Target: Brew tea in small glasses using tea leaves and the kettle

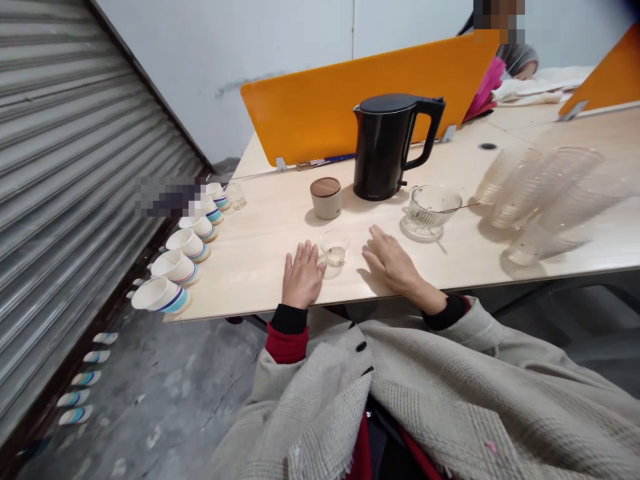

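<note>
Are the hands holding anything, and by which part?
Nothing is held: the left hand and right hand are open, either side of the clear cup.

gry-beige chkd coat [330, 393] | blk cuffs [291, 319] | red undrslvs [287, 343] | pink spot [491, 448]

Bright, diffuse light; soft shadow by right hand [393, 261]; stacked clear cups [543, 190] perhaps motion-blurred; 2 pixelated patches.

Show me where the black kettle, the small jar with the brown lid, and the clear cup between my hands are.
Black kettle [379, 152]: head view, middle of its body.
Small jar [327, 203]: head view, its pale side below the lid.
Clear cup [335, 253]: head view, its lower part.
</note>
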`<state>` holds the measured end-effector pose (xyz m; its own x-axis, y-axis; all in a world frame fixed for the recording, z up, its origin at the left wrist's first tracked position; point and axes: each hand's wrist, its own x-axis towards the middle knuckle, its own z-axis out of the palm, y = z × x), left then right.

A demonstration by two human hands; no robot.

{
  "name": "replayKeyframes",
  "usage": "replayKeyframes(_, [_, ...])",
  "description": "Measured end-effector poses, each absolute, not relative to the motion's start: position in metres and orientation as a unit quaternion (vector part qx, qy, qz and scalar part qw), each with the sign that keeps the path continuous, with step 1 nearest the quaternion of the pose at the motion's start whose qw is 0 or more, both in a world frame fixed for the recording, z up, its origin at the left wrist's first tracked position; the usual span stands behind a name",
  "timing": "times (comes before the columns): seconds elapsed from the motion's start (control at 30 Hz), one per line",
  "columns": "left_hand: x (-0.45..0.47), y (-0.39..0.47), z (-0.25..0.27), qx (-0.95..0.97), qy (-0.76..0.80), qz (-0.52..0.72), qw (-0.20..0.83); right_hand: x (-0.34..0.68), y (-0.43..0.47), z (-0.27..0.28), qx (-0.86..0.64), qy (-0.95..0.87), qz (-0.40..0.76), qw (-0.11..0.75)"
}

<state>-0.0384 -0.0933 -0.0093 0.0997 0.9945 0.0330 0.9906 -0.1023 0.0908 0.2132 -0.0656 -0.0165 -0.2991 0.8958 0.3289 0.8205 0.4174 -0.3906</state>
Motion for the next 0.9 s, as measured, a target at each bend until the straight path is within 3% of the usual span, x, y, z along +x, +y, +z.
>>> replayKeyframes(0.13, [-0.039,-0.093,-0.01,0.743,0.668,0.037,0.019,0.256,-0.074,0.002,-0.574,-0.614,0.118,0.528])
replayKeyframes(0.27, [-0.039,-0.093,-0.012,0.741,0.67,0.049,0.014,0.3,-0.068,0.012,-0.57,-0.454,0.145,0.669])
replayKeyframes(0.57, [-0.038,-0.093,-0.011,0.741,0.669,0.057,0.012,0.33,-0.013,0.012,-0.589,-0.403,0.23,0.662])
replayKeyframes(0.9, [-0.036,-0.095,-0.008,0.737,0.673,0.054,0.029,0.299,-0.057,0.07,-0.428,-0.465,0.164,0.758])
